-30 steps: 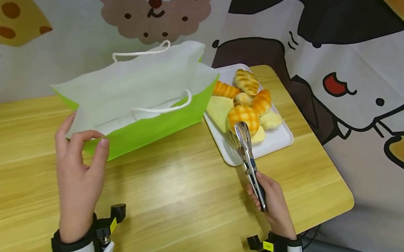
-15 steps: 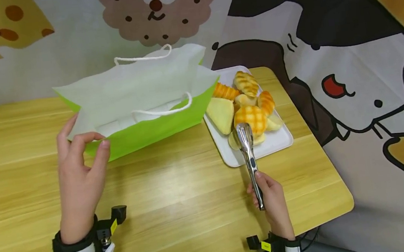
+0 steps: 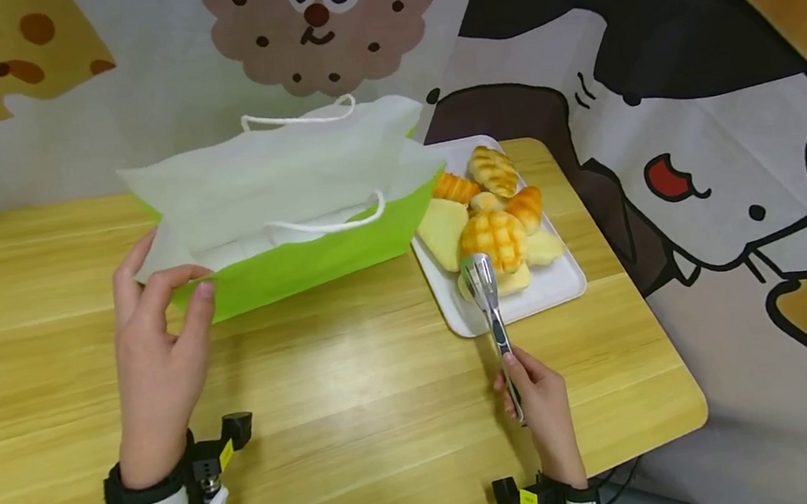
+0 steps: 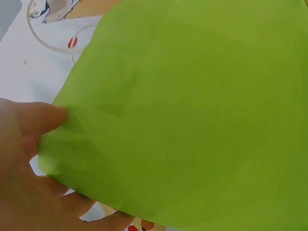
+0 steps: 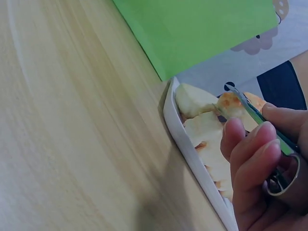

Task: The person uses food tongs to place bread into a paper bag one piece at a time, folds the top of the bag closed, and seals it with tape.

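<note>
A green paper bag (image 3: pixel 314 263) with a white inside and white cord handles stands with its mouth spread. My left hand (image 3: pixel 166 348) holds the bag's left corner, thumb on the green outside in the left wrist view. My right hand (image 3: pixel 544 411) grips metal tongs (image 3: pixel 486 292), whose tips lie at the near side of a round, grid-topped bun (image 3: pixel 494 239). Whether the tips pinch the bun cannot be told. In the right wrist view the fingers wrap the tongs (image 5: pixel 257 113) near their looped end, partly hiding the breads.
Right of the bag lies a white tray (image 3: pixel 559 287) with a croissant (image 3: pixel 525 208), a pale wedge-shaped piece (image 3: pixel 444 232) and several other breads. The wooden table (image 3: pixel 349 427) meets a cartoon-printed cloth (image 3: pixel 162 130) behind.
The tongs have turned, so one arm now covers the other, and their tips have shifted slightly nearer me. The round bun shifted right, then back a little. My left hand stays on the bag.
</note>
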Demonstrator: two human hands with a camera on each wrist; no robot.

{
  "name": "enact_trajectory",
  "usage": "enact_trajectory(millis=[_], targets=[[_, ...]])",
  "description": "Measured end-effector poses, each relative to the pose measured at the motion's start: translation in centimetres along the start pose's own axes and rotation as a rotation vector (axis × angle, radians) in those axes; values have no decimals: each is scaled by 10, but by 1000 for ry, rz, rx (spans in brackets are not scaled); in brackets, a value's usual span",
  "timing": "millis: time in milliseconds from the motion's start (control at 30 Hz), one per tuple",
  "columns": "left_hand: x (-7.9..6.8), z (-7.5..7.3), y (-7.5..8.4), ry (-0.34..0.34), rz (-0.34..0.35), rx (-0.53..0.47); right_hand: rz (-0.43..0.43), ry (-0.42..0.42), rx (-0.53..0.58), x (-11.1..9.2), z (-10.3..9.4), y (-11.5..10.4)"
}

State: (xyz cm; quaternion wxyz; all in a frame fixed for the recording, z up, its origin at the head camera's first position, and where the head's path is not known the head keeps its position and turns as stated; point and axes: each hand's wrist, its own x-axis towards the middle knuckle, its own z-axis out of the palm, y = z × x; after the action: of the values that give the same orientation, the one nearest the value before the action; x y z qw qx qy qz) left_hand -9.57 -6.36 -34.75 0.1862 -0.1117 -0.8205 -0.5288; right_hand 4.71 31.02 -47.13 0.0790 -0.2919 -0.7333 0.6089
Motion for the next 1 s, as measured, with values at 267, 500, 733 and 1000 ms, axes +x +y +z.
enact_trajectory(millis=[267,500,733,1000], targets=[[1,0,0,25,12,20,-89,-5,-60,-3,1,-2],[-1,-3,0,16,18,28,-133,37,-87,-5,-3,-8],[-2,-7,-1,-14,67,38,-203,109,-29,-9,-12,-16],[-3,-11,-1,-54,51,15,-297,210,-35,-17,-27,-38]])
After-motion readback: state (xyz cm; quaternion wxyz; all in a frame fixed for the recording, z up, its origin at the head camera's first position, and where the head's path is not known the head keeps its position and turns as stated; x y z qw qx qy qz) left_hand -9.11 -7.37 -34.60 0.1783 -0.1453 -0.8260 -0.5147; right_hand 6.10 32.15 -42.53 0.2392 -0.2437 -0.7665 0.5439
